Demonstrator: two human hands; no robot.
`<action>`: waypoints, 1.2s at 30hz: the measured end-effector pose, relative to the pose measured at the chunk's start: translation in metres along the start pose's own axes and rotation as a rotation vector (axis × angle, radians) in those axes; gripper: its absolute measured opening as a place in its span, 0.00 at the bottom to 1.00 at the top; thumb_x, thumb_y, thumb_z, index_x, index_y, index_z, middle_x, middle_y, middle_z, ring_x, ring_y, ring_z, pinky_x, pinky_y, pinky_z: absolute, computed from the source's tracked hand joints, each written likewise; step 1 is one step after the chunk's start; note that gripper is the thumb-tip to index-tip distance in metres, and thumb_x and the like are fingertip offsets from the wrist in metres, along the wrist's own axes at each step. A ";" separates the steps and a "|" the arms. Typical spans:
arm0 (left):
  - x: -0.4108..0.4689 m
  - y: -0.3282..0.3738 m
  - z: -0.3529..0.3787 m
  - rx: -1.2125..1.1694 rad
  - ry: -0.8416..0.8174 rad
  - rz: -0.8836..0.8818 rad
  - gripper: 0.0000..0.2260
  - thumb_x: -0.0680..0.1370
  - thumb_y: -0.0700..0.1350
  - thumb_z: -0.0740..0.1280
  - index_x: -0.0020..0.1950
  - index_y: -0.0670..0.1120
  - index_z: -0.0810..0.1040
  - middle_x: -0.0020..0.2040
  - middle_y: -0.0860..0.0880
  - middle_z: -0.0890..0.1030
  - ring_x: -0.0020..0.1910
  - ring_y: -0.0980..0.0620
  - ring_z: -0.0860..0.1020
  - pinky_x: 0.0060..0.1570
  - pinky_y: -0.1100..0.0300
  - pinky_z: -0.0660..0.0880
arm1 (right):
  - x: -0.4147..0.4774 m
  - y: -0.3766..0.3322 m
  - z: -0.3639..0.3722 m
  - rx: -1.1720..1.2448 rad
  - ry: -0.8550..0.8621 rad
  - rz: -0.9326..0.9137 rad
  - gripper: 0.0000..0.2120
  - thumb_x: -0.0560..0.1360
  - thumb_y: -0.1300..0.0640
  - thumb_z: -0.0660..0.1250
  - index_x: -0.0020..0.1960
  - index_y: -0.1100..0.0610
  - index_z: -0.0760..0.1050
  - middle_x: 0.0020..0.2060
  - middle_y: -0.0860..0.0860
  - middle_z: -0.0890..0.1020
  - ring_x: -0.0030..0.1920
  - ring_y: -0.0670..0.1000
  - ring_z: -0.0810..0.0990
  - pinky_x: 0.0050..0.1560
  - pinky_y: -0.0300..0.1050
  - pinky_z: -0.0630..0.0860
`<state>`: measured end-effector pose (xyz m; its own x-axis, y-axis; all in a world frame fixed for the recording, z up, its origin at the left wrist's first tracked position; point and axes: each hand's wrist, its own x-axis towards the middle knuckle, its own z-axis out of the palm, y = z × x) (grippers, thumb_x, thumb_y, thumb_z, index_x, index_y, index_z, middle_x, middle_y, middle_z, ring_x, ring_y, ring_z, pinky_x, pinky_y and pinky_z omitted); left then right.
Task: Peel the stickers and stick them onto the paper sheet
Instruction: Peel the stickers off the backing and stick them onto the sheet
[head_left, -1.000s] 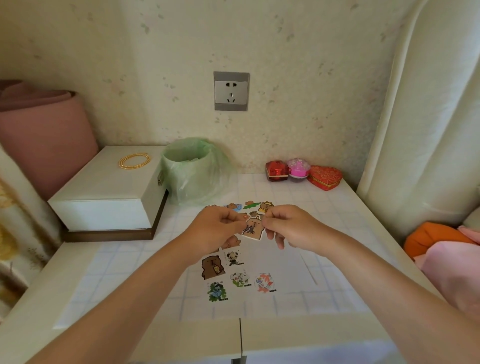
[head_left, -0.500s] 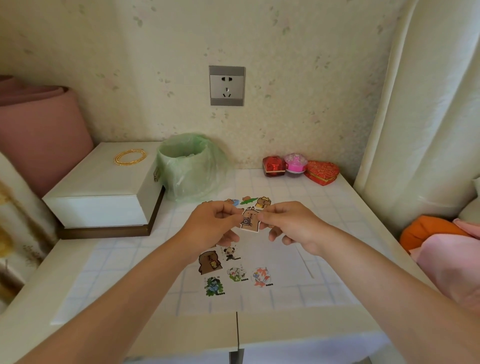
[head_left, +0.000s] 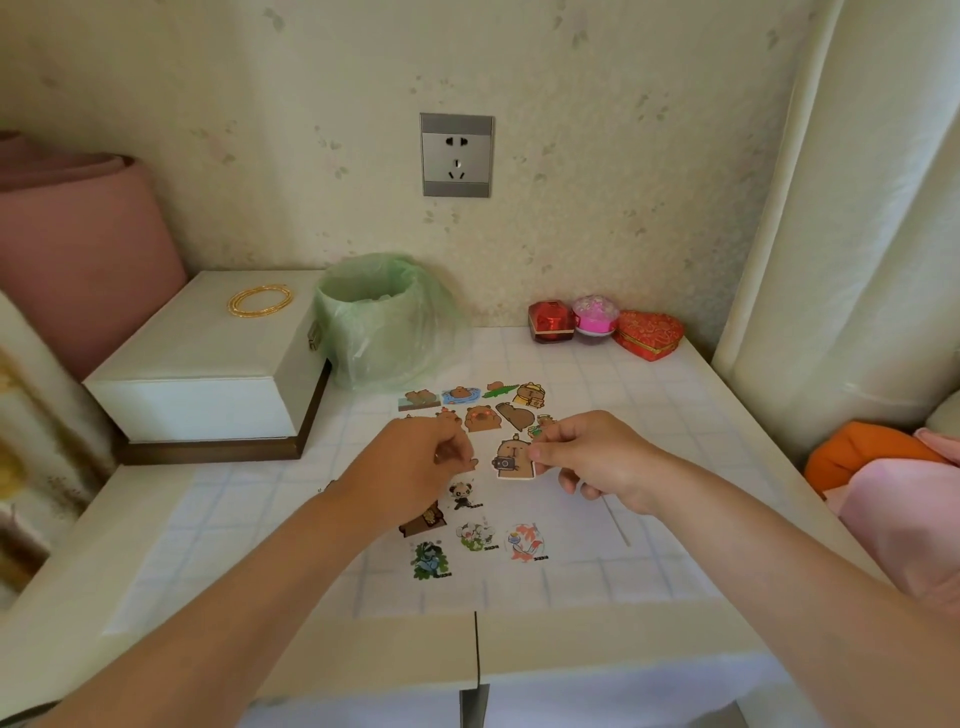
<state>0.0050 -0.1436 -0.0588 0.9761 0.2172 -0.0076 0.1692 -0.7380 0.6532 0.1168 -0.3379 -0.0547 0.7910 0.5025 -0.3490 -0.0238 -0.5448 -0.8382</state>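
My right hand (head_left: 597, 462) pinches a capybara-with-camera sticker (head_left: 511, 460) by its right edge, just above the paper sheet (head_left: 571, 525). My left hand (head_left: 415, 467) hovers a little to the sticker's left with thumb and fingertips pressed together; nothing shows between them. On the sheet sit a panda sticker (head_left: 462, 493), a flower sticker (head_left: 475, 535), a fish sticker (head_left: 524, 543), a blue-green sticker (head_left: 428, 558) and a brown bear sticker (head_left: 423, 522) partly under my left wrist. Several loose capybara stickers (head_left: 488, 405) lie beyond my hands.
A green bag-lined bin (head_left: 379, 322) stands behind the stickers. A white box (head_left: 208, 364) with gold bangles (head_left: 260, 300) is at the left. Red, pink and heart-shaped boxes (head_left: 649, 332) sit by the wall. A curtain (head_left: 831, 260) and an orange cushion (head_left: 872, 452) are at the right.
Both hands were pinching the capybara sticker together. Now my left hand has come off it and drawn slightly left, while my right hand keeps the sticker.
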 end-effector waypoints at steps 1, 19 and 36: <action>0.001 -0.004 -0.001 0.041 0.022 -0.001 0.09 0.78 0.41 0.70 0.43 0.56 0.82 0.45 0.60 0.83 0.46 0.59 0.80 0.52 0.61 0.77 | 0.001 0.001 -0.001 -0.004 0.015 0.002 0.03 0.77 0.59 0.71 0.48 0.59 0.83 0.37 0.50 0.84 0.26 0.47 0.72 0.27 0.39 0.60; -0.002 -0.006 0.020 0.431 -0.106 0.052 0.25 0.71 0.66 0.69 0.64 0.58 0.69 0.64 0.57 0.67 0.66 0.53 0.62 0.63 0.54 0.64 | -0.001 0.001 0.011 -0.134 -0.007 -0.001 0.08 0.72 0.53 0.77 0.44 0.57 0.83 0.34 0.52 0.82 0.27 0.48 0.72 0.24 0.38 0.62; 0.000 -0.018 0.006 0.369 -0.250 0.087 0.35 0.67 0.65 0.75 0.72 0.60 0.68 0.75 0.58 0.60 0.74 0.53 0.56 0.72 0.48 0.62 | -0.005 0.003 0.013 -0.270 -0.037 -0.088 0.07 0.69 0.49 0.79 0.38 0.51 0.85 0.34 0.55 0.84 0.27 0.48 0.71 0.32 0.38 0.68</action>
<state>0.0029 -0.1340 -0.0755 0.9841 0.0167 -0.1770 0.0781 -0.9349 0.3463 0.1049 -0.3328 -0.0607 0.7599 0.5773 -0.2989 0.2116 -0.6544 -0.7259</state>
